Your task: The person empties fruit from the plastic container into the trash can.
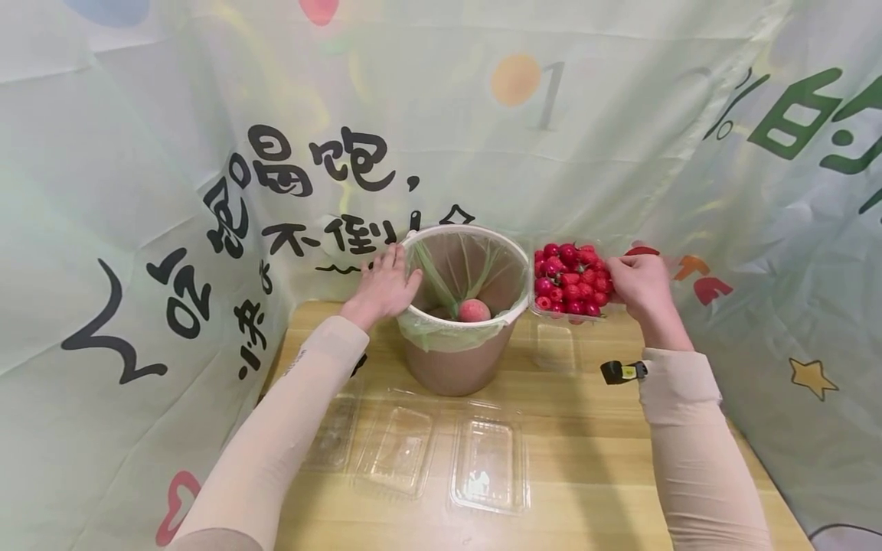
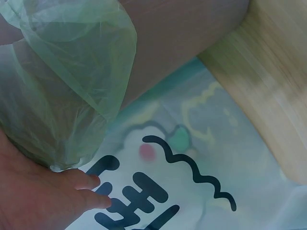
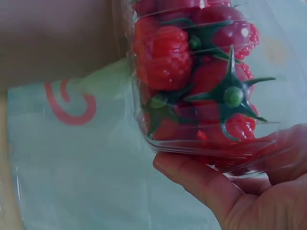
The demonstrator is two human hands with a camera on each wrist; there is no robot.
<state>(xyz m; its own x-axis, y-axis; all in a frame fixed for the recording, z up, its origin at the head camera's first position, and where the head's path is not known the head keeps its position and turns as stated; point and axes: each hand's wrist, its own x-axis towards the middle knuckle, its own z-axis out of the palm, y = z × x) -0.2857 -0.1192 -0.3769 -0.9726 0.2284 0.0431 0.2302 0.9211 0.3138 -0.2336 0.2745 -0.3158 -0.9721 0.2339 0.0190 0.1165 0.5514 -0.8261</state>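
Note:
A brown bin (image 1: 451, 371) with a pale rim stands on the table, lined with a green plastic bag (image 1: 441, 337). Inside it, a peach (image 1: 474, 310) lies on the bag. My left hand (image 1: 386, 285) rests at the bin's left rim, its fingers extended. To the right of the bin, my right hand (image 1: 642, 283) holds a clear plastic box (image 1: 613, 309) by its right side. Red fruits (image 1: 572, 279) fill the box; in the right wrist view some are smooth with green star-shaped stems, others bumpy like raspberries.
Several clear plastic containers lie on the wooden table (image 1: 579, 520): one in front of the bin (image 1: 491, 506), others to its left, and another clear tray (image 1: 555, 346) behind, below the held box. Printed cloth walls (image 1: 427, 92) surround the table on three sides.

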